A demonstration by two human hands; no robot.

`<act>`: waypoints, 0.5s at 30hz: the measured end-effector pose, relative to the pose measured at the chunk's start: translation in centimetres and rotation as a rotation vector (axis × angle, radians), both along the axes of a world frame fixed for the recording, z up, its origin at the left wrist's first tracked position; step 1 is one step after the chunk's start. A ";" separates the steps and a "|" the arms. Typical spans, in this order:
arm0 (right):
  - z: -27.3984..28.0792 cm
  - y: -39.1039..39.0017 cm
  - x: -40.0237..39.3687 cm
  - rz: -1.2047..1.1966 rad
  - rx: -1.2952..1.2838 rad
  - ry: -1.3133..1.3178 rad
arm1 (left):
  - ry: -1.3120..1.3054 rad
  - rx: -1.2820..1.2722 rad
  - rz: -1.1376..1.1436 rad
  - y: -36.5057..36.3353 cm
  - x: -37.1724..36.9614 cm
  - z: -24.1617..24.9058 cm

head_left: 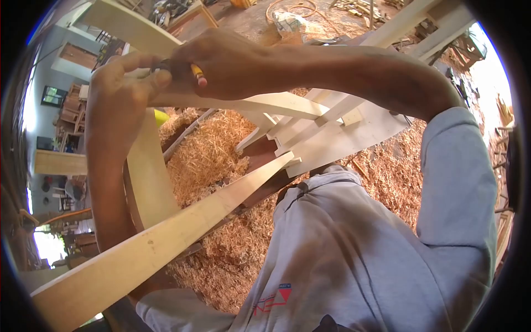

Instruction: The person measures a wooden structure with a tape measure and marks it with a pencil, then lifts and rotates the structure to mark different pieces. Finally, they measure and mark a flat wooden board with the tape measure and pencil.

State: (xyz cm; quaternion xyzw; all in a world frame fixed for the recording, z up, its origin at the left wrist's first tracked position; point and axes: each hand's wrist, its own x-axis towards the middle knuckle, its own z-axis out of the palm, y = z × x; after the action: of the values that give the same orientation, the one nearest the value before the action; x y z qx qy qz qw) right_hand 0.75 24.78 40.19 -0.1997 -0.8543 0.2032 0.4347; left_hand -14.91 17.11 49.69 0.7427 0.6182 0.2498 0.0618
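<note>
1. In the head view, a long, tapering, pale wooden plank [160, 243] runs slantwise past the person, its broad end near the left forearm; I place everything else by it.
2. Beyond the plank, the right hand [218, 63] is curled, and a slim yellow pencil with a pinkish tip [197, 73] is caught between its fingers, that tip poking out toward the plank.
3. Also beyond the plank, the left hand [124, 83] meets the right, fingers bent around a small dark object [160, 66]; I can't tell whether they pinch it, as the hands partly hide it.
4. Between the hands and the plank, a straight, pale wooden bar [265, 104] reaches out from under the right hand. A wide, pale upright board [148, 177] stretches from below the left hand to the plank's far edge.
5. Just beyond the plank's narrow end lies a broad, flat, pale wooden panel [368, 135], with pale strips crossing beside it.
6. Curly, light-brown wood shavings [213, 149] cover the floor on both sides of the plank.
7. On the plank's near side is the person's grey shirt [343, 243], bearing a small red and blue mark.
</note>
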 end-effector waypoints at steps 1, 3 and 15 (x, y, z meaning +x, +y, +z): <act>0.2 0.7 0.2 0.033 0.096 -0.047 | -0.042 -0.024 -0.010 -0.2 0.0 0.1; 0.6 2.2 0.5 0.062 0.200 -0.083 | -0.069 -0.039 -0.024 -0.4 -0.2 0.2; -0.8 7.4 1.4 0.180 0.357 0.171 | 0.061 -0.117 -0.077 0.6 0.4 3.4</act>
State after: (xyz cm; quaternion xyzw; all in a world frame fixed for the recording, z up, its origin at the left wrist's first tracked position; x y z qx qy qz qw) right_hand 2.20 32.15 39.37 -0.0245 -0.8510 0.1030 0.5143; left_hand -14.49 17.73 53.13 0.7685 0.6042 0.1877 0.0958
